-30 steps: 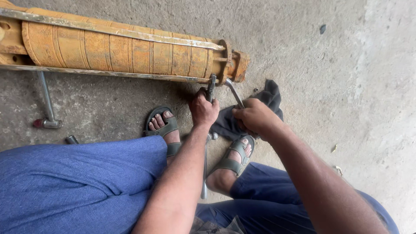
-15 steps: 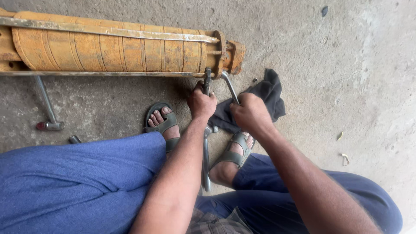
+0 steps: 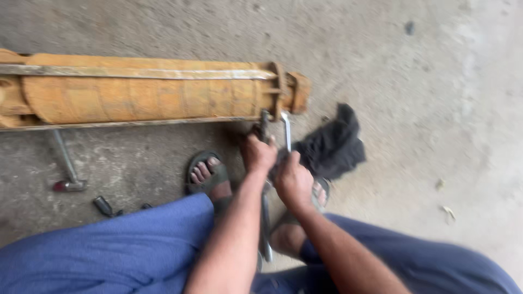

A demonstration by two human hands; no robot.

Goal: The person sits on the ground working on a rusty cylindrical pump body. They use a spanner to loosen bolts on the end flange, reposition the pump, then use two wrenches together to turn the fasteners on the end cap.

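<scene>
- The left hand grips a dark wrench; the right hand grips a bright spanner.
- Both tools point to 12 o'clock, at the flanged end of the rusty orange cylinder lying on the floor.
- Judged step: working a fastener there. Next calls for counter-holding one tool while turning the other.
- A black rag lies at 3 o'clock, a hammer at 9.
</scene>
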